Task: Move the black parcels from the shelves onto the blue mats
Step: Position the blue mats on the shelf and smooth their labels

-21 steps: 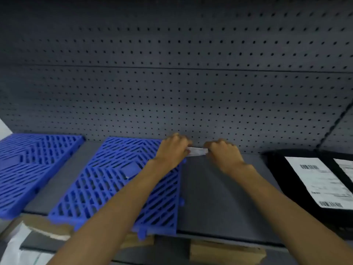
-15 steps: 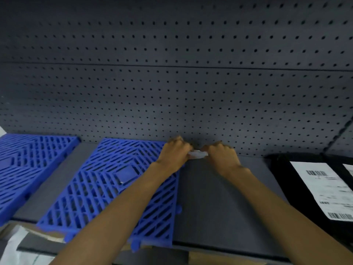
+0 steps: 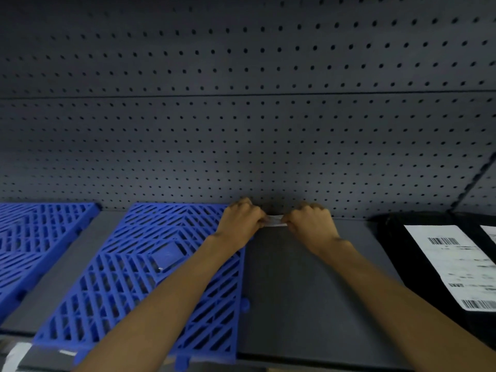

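Observation:
Two blue slatted mats lie on the grey shelf: one in the middle (image 3: 128, 267) and one at the far left (image 3: 35, 237). A black parcel (image 3: 418, 259) with a white barcode label (image 3: 456, 264) lies on the shelf at the right, off the mats. A second labelled parcel (image 3: 489, 234) shows at the right edge. My left hand (image 3: 241, 220) and my right hand (image 3: 311, 221) are at the back of the shelf, both pinching a small pale strip (image 3: 275, 220) stretched between them. The strip looks like tape or paper.
A dark pegboard wall (image 3: 247, 116) closes the back of the shelf. Bare grey shelf surface (image 3: 308, 304) lies between the middle mat and the black parcel. Something white (image 3: 16, 355) shows below the shelf's front edge at the lower left.
My view has tilted up and shifted right slightly, so the mats and parcel sit lower in frame. Both hands stay together at the shelf's back, still pinching the strip.

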`<state>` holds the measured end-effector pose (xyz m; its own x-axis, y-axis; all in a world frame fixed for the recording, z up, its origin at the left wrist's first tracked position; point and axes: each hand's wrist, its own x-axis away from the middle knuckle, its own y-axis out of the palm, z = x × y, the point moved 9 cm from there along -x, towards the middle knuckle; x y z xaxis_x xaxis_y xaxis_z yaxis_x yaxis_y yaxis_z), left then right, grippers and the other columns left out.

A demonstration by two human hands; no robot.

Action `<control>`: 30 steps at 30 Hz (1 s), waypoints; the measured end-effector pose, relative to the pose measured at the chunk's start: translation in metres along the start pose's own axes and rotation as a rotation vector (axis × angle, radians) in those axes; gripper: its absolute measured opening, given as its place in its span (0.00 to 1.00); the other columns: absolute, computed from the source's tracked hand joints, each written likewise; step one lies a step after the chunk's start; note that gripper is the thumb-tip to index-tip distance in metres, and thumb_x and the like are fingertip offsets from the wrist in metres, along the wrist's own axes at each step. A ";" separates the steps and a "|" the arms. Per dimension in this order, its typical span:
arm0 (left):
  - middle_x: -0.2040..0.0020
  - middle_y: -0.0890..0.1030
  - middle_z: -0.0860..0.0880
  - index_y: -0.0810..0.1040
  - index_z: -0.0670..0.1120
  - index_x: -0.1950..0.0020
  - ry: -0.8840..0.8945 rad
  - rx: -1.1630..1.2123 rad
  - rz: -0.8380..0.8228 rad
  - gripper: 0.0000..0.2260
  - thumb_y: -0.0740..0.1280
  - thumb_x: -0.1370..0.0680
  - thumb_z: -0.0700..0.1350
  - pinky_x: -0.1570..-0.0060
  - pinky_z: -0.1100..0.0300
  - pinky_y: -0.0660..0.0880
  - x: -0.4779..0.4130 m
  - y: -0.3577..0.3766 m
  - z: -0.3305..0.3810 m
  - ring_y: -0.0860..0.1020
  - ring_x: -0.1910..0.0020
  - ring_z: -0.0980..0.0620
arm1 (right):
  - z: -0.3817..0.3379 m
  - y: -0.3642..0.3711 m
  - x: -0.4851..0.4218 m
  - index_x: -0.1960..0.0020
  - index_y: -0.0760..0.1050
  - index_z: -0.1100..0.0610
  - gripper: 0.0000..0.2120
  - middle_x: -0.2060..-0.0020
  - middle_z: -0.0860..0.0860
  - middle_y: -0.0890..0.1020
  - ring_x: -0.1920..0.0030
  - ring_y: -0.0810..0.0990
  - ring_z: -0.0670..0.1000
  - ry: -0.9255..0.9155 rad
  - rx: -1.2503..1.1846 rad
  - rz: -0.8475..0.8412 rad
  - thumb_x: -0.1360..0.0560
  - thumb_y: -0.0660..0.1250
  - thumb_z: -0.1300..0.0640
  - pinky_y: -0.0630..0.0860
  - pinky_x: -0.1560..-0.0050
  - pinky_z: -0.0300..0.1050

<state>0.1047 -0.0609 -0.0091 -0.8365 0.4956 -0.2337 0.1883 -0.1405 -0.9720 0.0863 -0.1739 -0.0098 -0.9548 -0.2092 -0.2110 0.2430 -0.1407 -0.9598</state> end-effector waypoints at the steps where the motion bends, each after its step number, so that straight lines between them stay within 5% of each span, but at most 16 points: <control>1: 0.44 0.82 0.48 0.80 0.53 0.36 0.004 -0.003 -0.001 0.13 0.63 0.19 0.47 0.46 0.55 0.75 0.000 0.000 0.001 0.74 0.40 0.50 | 0.002 -0.002 0.001 0.43 0.80 0.43 0.13 0.53 0.51 0.82 0.53 0.82 0.55 0.014 0.006 0.005 0.21 0.62 0.56 0.70 0.61 0.44; 6: 0.46 0.83 0.50 0.81 0.55 0.38 0.010 0.000 0.035 0.13 0.62 0.19 0.48 0.50 0.55 0.76 -0.001 -0.005 0.011 0.75 0.42 0.49 | 0.016 -0.015 0.008 0.57 0.82 0.51 0.07 0.61 0.51 0.81 0.64 0.80 0.55 0.105 0.000 0.026 0.24 0.65 0.58 0.68 0.67 0.42; 11: 0.50 0.83 0.52 0.83 0.55 0.44 -0.026 -0.034 0.131 0.11 0.62 0.19 0.47 0.56 0.56 0.76 -0.002 -0.025 0.010 0.76 0.44 0.52 | 0.021 -0.036 0.009 0.60 0.82 0.49 0.04 0.66 0.49 0.79 0.70 0.74 0.51 0.133 0.041 0.056 0.29 0.70 0.58 0.64 0.70 0.39; 20: 0.53 0.83 0.54 0.83 0.51 0.49 -0.116 -0.125 0.221 0.07 0.64 0.20 0.45 0.67 0.58 0.67 0.041 -0.080 -0.034 0.76 0.45 0.52 | -0.036 -0.090 -0.001 0.51 0.80 0.49 0.08 0.57 0.51 0.81 0.58 0.80 0.53 -0.026 -0.041 0.185 0.22 0.62 0.55 0.70 0.65 0.43; 30: 0.46 0.82 0.54 0.80 0.53 0.43 -0.324 -0.177 0.297 0.08 0.63 0.19 0.46 0.59 0.55 0.74 0.176 -0.150 -0.158 0.74 0.40 0.50 | -0.211 -0.161 -0.013 0.47 0.80 0.47 0.10 0.55 0.47 0.83 0.44 0.77 0.50 -0.303 -0.137 0.302 0.20 0.62 0.58 0.74 0.62 0.46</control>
<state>0.0101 0.1827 0.0914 -0.8453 0.1591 -0.5100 0.5050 -0.0732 -0.8600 0.0233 0.0557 0.1086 -0.7463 -0.4983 -0.4412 0.4588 0.0950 -0.8834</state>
